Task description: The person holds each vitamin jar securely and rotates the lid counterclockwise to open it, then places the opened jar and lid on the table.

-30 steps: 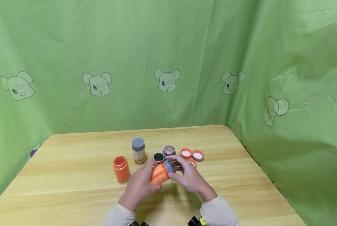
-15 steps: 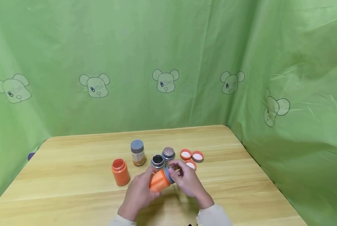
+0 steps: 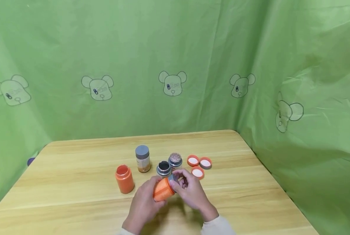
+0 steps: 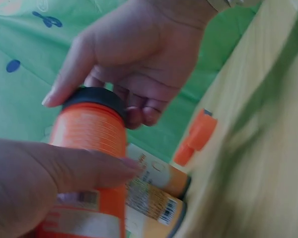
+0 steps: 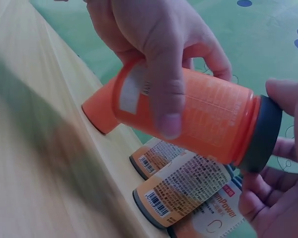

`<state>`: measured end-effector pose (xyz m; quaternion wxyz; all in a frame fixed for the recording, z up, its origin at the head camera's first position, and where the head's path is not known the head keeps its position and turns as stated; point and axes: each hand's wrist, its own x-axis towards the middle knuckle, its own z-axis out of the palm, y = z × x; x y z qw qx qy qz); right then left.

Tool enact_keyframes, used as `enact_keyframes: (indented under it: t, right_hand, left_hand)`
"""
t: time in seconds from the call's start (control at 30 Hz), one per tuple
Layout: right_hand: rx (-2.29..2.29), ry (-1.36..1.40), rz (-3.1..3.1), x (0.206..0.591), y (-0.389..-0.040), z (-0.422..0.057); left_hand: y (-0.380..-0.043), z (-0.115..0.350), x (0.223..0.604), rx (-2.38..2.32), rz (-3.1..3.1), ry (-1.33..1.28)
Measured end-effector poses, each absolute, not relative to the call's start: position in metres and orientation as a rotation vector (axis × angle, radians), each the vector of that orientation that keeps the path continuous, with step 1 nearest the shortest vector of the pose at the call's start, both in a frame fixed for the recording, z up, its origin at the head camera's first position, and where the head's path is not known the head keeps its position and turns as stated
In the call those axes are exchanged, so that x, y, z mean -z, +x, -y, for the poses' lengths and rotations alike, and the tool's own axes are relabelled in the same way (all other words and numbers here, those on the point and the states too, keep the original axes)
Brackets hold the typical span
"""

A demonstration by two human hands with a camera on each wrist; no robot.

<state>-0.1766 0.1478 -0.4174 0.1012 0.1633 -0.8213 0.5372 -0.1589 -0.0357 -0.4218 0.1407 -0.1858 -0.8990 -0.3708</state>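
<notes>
My left hand (image 3: 145,200) grips the body of an orange bottle (image 5: 203,114), its thumb laid across the label in both wrist views. The bottle is tilted, with its dark grey cap (image 5: 262,134) toward the right. My right hand (image 3: 192,192) pinches that cap at its rim between thumb and fingers. Just behind the bottle stand an uncapped grey bottle (image 3: 164,167) with a dark mouth and another (image 3: 175,158) with a patterned seal on top. An open orange bottle (image 3: 124,179) stands upright left of my left hand.
A grey-capped bottle (image 3: 143,159) stands farther back on the wooden table (image 3: 75,176). Three loose caps lie to the right, white insides up: one orange-rimmed cap (image 3: 193,160), a grey-sided cap (image 3: 205,163) and a nearer orange cap (image 3: 197,172). A green curtain (image 3: 133,107) encloses the table.
Both hands and the held bottle have shifted slightly down and left. The right fingers have changed position around the cap, covering more of it in the head view.
</notes>
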Motion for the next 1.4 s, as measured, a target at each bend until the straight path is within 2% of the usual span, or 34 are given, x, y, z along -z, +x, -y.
enact_keyframes:
  t: [0.4,0.9,1.4]
  right_hand:
    - [-1.416,0.645,2.201,0.428,-0.176,-0.151]
    - [-1.634,0.582,2.091,0.429,-0.170,-0.148]
    - [-1.550,0.612,2.101,0.429,-0.169,-0.150]
  left_hand:
    - [-0.160,0.031,0.429,1.090,2.428,-0.498]
    - [-0.157,0.027,0.431,1.102,2.426,-0.512]
    - [-0.156,0.026,0.432,1.078,2.441,-0.514]
